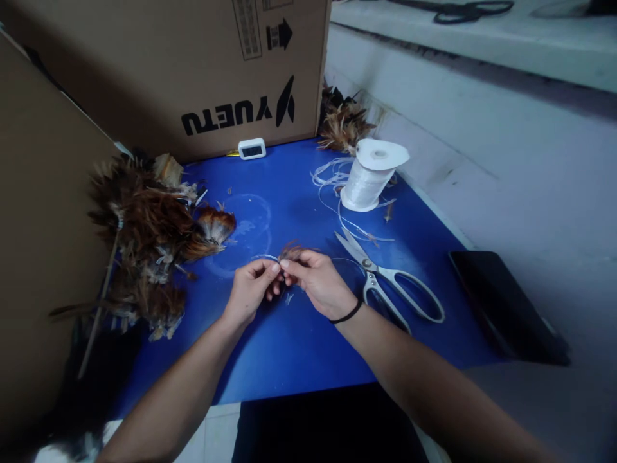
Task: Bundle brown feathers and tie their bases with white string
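left of the scissors [370, 264], the left hand [249, 287] pinches pale cord [265, 256] beside brown feathers [292, 249] grasped by the right hand [321, 283], seemingly binding them, which next calls for steady tension.

Carton [183, 71]: 11 o'clock from the view's centre; brown, with black lettering [226, 116] printed upside down.
Display unit [252, 149]: 11 o'clock, nearer the centre; white casing, dark screen.
Cardboard panel [38, 212]: 9 o'clock; brown.
Black slab [504, 305]: toward 4 o'clock; flat.
Ledge [530, 48]: between 1 and 2 o'clock; pale, bearing dark-handled scissors [472, 11].
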A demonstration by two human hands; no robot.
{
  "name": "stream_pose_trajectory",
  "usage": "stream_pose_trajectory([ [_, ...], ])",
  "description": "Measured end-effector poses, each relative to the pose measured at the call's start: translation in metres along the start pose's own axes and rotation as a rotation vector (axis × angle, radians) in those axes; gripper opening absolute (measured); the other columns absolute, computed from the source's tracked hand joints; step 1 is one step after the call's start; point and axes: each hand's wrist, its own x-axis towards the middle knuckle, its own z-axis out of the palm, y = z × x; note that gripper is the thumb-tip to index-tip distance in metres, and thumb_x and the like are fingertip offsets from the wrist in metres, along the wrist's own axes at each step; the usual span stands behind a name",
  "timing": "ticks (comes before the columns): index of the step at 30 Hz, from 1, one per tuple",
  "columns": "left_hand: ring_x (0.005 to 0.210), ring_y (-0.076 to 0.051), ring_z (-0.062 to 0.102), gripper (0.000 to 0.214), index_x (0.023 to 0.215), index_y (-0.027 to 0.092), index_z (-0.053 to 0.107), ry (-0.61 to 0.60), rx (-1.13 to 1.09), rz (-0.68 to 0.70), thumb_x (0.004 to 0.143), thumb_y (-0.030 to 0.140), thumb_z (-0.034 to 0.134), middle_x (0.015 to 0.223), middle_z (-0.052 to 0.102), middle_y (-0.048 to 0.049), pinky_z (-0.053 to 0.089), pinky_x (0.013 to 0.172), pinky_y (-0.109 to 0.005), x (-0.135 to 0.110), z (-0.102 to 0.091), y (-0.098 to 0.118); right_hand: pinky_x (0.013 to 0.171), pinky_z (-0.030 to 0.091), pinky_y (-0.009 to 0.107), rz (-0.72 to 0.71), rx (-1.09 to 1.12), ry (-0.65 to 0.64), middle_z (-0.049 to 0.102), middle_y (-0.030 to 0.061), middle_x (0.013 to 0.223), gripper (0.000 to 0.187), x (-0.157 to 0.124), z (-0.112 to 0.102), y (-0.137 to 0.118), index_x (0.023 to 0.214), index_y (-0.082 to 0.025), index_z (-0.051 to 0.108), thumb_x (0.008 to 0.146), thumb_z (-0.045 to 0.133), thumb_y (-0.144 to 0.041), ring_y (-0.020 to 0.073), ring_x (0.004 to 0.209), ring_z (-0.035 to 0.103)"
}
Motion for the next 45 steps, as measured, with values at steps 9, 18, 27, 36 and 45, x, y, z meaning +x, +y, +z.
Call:
stream_pose_trajectory([
  [9,0.046,-0.005,0.046,0.025,0.07,0.014,0.062,-0.075,-0.139,-0.121,0.074,0.038,0.066,0.061,0.06,-0.0014,0.031,0.037,-0.015,-0.002,0.001,0.006,0.051,0.04,0.025,-0.013,0.005,-0.008,0.057,-0.0017,0.06,0.016,-0.002,0.002,-0.002,0.06,-0.016,0.063,0.059,0.075,-0.028,0.0077,0.05,0.047],
  [18,0.043,-0.004,0.041,0.023,0.073,0.013,0.061,-0.088,-0.252,-0.184,0.072,0.035,0.068,0.057,0.055,0.001,0.027,0.037,-0.015,0.001,-0.003,0.007,0.049,0.043,0.023,-0.024,0.042,0.056,0.062,-0.0005,0.064,0.023,-0.001,-0.001,-0.004,0.08,-0.017,0.067,0.061,0.076,-0.027,0.0111,0.057,0.058],
  [27,0.041,-0.003,0.039,0.024,0.068,0.012,0.056,-0.141,-0.387,-0.221,0.072,0.033,0.069,0.058,0.052,0.0016,0.026,0.037,-0.015,0.002,-0.005,0.007,0.052,0.045,0.022,-0.119,-0.027,0.025,0.063,0.0037,0.093,0.013,-0.001,-0.002,-0.005,0.073,-0.017,0.069,0.067,0.071,-0.029,0.0082,0.064,0.054],
  [36,0.038,-0.001,0.038,0.028,0.066,0.011,0.056,-0.201,-0.468,-0.339,0.069,0.033,0.072,0.054,0.051,0.0019,0.023,0.035,-0.013,0.001,-0.006,0.006,0.052,0.042,0.022,-0.124,-0.135,-0.045,0.062,-0.0009,0.071,0.01,-0.003,0.0,-0.01,0.078,-0.018,0.069,0.071,0.067,-0.025,0.0066,0.055,0.051],
  [45,0.038,0.0,0.037,0.025,0.068,0.01,0.059,-0.267,-0.556,-0.366,0.068,0.029,0.074,0.055,0.052,0.0016,0.024,0.034,-0.011,0.002,-0.007,0.007,0.056,0.041,0.023,-0.151,-0.199,-0.128,0.062,-0.0021,0.067,0.006,-0.002,-0.002,-0.012,0.077,-0.019,0.068,0.074,0.064,-0.023,0.0081,0.057,0.052],
])
